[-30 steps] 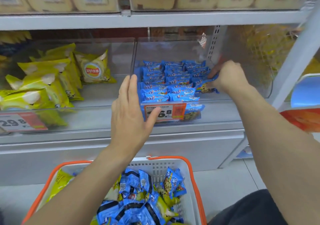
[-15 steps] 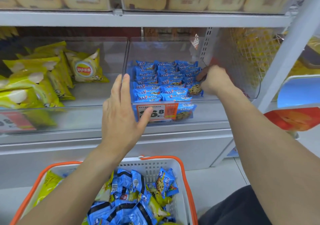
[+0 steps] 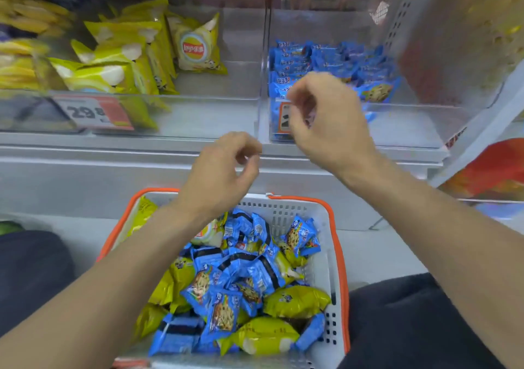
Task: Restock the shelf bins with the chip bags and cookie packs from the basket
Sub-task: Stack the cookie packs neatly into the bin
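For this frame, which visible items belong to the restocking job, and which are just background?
Job items:
basket
cookie packs in it
chip bags in it
cookie bin
chip bin
left hand, right hand, both empty

Background:
price tag
red-orange package, far right

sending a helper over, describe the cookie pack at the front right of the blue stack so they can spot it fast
Find the clear bin on the right side of the shelf, holding blue cookie packs. At the stack's front right corner lies one cookie pack showing a chocolate chip cookie picture face up, while the others show only blue edges with white lettering.
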